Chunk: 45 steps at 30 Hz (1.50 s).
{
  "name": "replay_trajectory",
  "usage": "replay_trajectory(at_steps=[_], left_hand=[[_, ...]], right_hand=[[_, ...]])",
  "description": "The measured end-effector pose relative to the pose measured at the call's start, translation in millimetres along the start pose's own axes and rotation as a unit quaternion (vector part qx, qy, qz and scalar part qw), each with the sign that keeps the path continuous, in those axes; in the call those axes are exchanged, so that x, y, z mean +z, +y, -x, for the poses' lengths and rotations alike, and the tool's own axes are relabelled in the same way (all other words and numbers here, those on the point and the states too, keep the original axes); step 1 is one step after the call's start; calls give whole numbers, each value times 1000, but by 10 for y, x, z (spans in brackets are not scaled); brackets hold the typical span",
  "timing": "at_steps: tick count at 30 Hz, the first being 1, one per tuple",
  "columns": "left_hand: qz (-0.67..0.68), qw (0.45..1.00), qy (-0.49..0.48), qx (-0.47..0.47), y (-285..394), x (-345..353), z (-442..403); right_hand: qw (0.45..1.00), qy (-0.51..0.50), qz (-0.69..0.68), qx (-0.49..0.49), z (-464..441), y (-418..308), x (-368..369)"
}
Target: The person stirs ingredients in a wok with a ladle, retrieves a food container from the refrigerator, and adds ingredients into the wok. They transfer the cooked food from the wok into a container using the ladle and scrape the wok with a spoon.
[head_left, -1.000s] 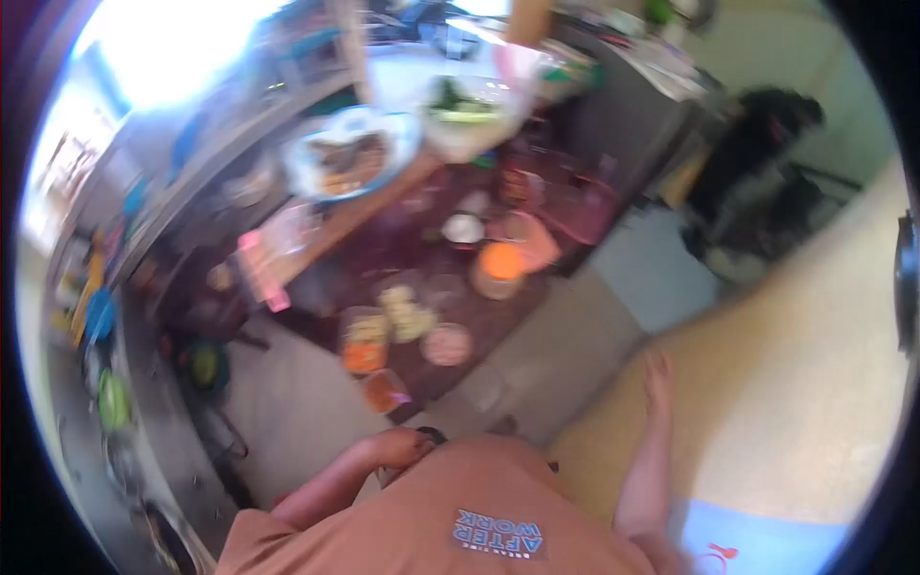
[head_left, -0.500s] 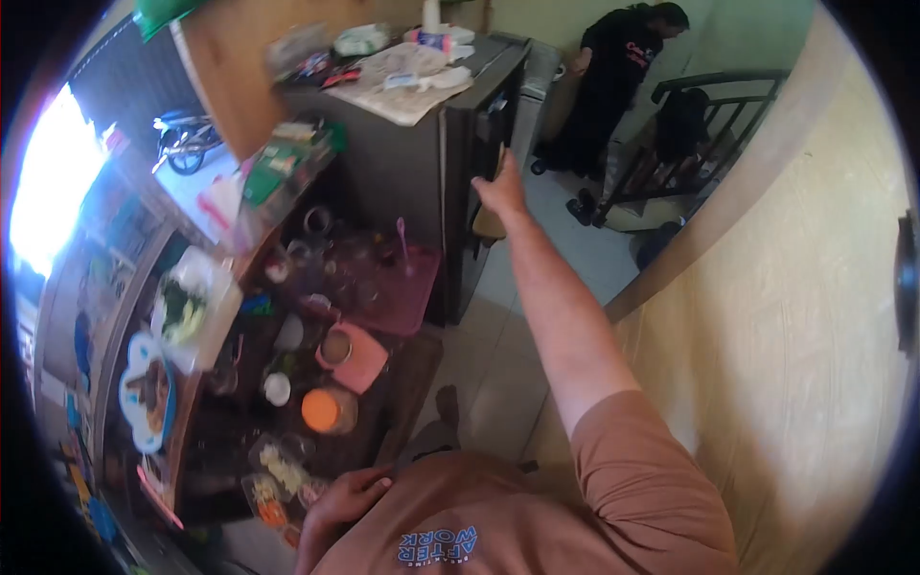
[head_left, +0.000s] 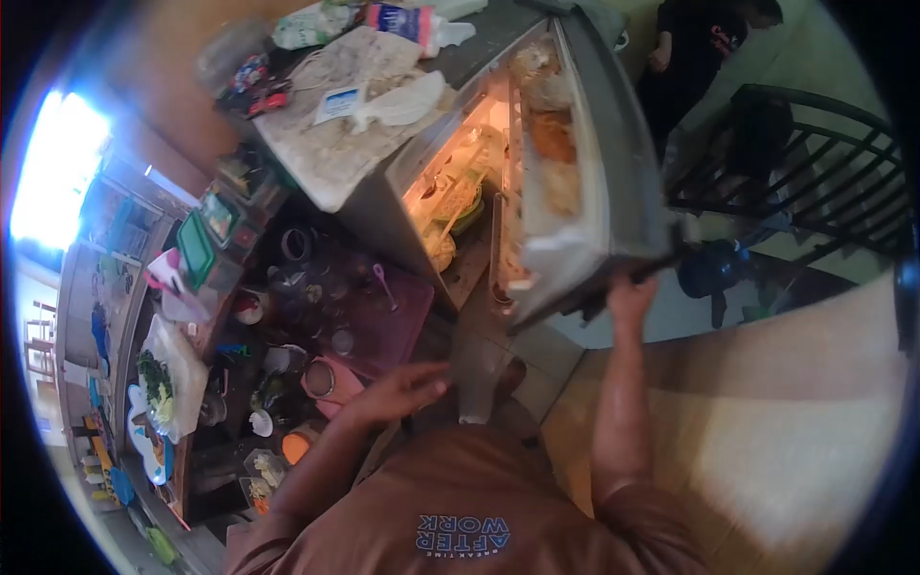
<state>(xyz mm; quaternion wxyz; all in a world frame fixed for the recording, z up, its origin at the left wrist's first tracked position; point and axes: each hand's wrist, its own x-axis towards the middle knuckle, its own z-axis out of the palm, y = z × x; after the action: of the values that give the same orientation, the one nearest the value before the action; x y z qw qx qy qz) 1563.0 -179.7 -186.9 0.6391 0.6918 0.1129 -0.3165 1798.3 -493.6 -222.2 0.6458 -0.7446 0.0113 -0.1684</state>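
Note:
A dark grey refrigerator (head_left: 359, 211) stands ahead of me with its door (head_left: 642, 163) swung outward. My right hand (head_left: 631, 299) is closed on the door's near edge. Warm light fills the inside, where a green container (head_left: 470, 206) and yellowish bagged food show. Several packed items, one of them orange (head_left: 553, 137), sit in the door shelves. Lower and to the left, my left hand (head_left: 398, 391) holds nothing, its fingers loosely stretched in front of my body. Nearest to it are a pink container (head_left: 331, 381) and a purple tray (head_left: 407, 321).
Bags and a stained cloth (head_left: 345, 86) lie on the refrigerator top. At left, a counter holds an orange-lidded jar (head_left: 299, 446), a tray of greens (head_left: 172, 379) and green-lidded boxes (head_left: 196, 247). A person in black (head_left: 700, 57) stands beyond the door, near a dark railing (head_left: 834, 172).
The refrigerator door has gone from shut to open, drawn toward me by my right hand. My left hand has risen forward from beside my body. The view has moved closer to the refrigerator.

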Motion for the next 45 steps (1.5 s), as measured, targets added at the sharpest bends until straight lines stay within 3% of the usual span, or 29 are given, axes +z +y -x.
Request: replay_trajectory(at_steps=[3,6,12,15,20,21,23,25,27,28,30,34,36,37,39,43,45], left_hand=[[212,976,44,1,-170,7,-992],[308,944,101,-64,-390,-75,-2128],[357,892,241,-134,-1387,-571,-4419],[443,822,333,-128,-1833,-869,-5376],[625,681,382,9,-1722,-1409,-6210],[650,657,380,40,-1711,-1499,-6297],[647,665,369,44,-1866,-1697,-6519],[624,682,375,69,-2055,-1821,-6662],[578,706,394,113,-2271,-1869,-6749],[593,677,402,169,-2396,-1905,-6826],[585,644,440,221,-2519,-1950,-6830],[551,633,491,234,-2422,-2049,-6681],[527,661,473,248,-2540,-2188,-6600],[517,673,462,257,-2558,-2244,-6588],[507,642,497,289,-2376,-2205,-6595],[503,595,580,238,-2344,-2302,-6608],[477,622,555,280,-2250,-2343,-6588]], right_hand=[[998,54,1,27,-731,557,-823],[991,111,38,60,-1586,1108,-1622],[961,209,140,114,-2758,2145,-3185],[941,244,191,139,-3031,2644,-3765],[891,336,264,152,-2702,3602,-3949],[883,356,266,151,-2395,3887,-3773],[891,352,212,194,-1404,4591,-3125],[898,236,35,369,-178,5301,-2071],[836,88,-61,538,290,5317,-529],[798,13,-75,597,286,5149,368],[816,-151,-32,557,43,5317,1582],[815,-300,-35,494,-752,5542,3359],[832,-275,-51,480,-912,5443,3836],[868,-262,-34,420,-898,5686,4067],[925,-241,-1,294,-722,6265,4416],[952,-206,14,225,-659,6148,4300],[963,-184,1,196,-531,6190,4157]])
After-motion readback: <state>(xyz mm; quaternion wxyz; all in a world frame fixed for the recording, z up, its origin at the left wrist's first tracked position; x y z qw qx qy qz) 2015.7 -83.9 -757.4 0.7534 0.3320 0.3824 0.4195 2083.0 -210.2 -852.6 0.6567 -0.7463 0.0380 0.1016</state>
